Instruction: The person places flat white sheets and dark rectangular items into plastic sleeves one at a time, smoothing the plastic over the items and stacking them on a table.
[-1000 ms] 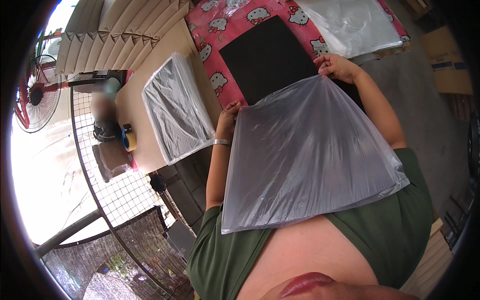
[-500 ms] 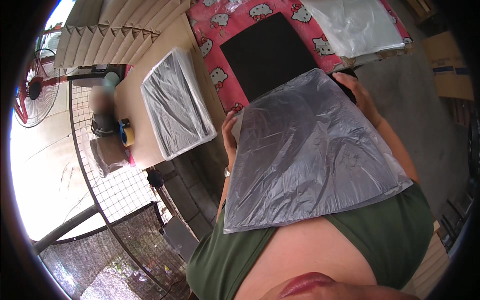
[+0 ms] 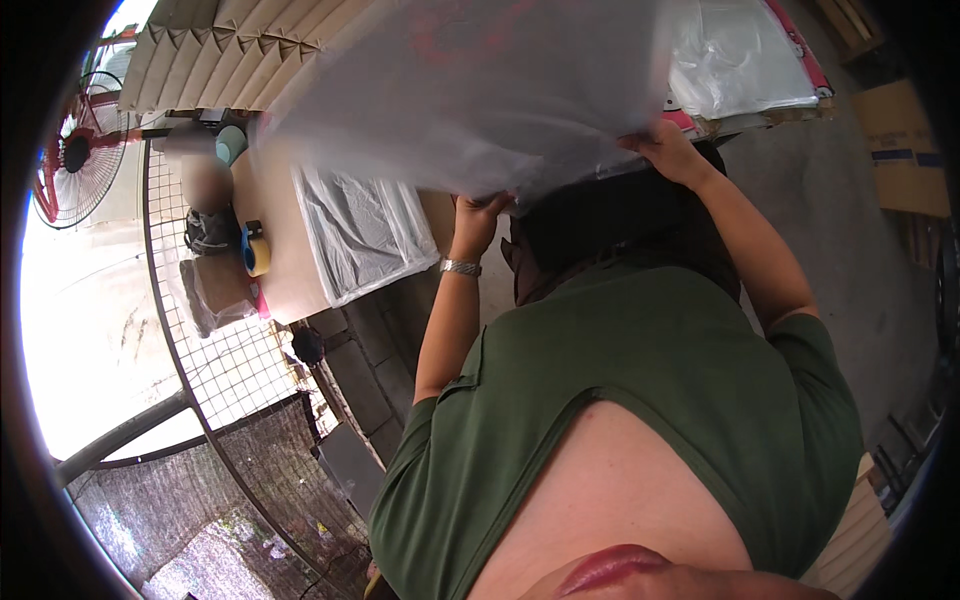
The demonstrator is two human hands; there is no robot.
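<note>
Film: translucent plastic film (image 3: 480,95) was held raised across the desk (image 3: 680,119), blurred, hiding much of its far side.
Left hand (image 3: 478,215): pinched on the film's near edge.
Right hand (image 3: 668,150): pinched on the same edge, farther right.
Handling (judged): very light, limp, slippery; apt to billow, crease or tear.
Best hold (judged): near edge, both sides, kept lightly taut.
Left margin: film overlapped the wrapped pack (image 3: 370,235) in view; contact could not be told.
Far right: stacked plastic (image 3: 740,60) lay just beside.
Room (judged): widest at right, above the floor (image 3: 790,190).
</note>
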